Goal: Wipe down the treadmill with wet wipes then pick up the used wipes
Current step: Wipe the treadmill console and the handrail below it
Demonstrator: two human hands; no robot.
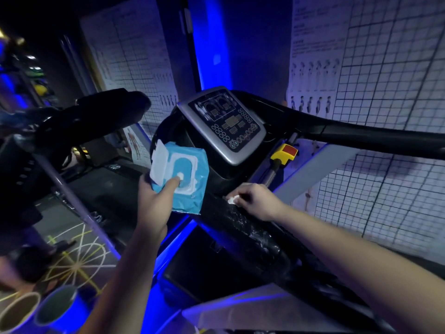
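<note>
My left hand [156, 201] holds a blue pack of wet wipes [190, 186] with its white lid flipped open, thumb pressed on the opening. My right hand [255, 201] grips a small crumpled white wipe [232, 200] against the treadmill's black handrail [252, 235], which shows wet streaks behind the hand. The treadmill console [226, 126], grey with a dark button panel, stands just beyond both hands.
A yellow and red emergency stop button [286, 151] sits right of the console. Another black handrail [361, 133] runs off to the right. A second dark machine [79, 121] is on the left. Two cups [36, 312] stand at the bottom left. Grid posters cover the walls.
</note>
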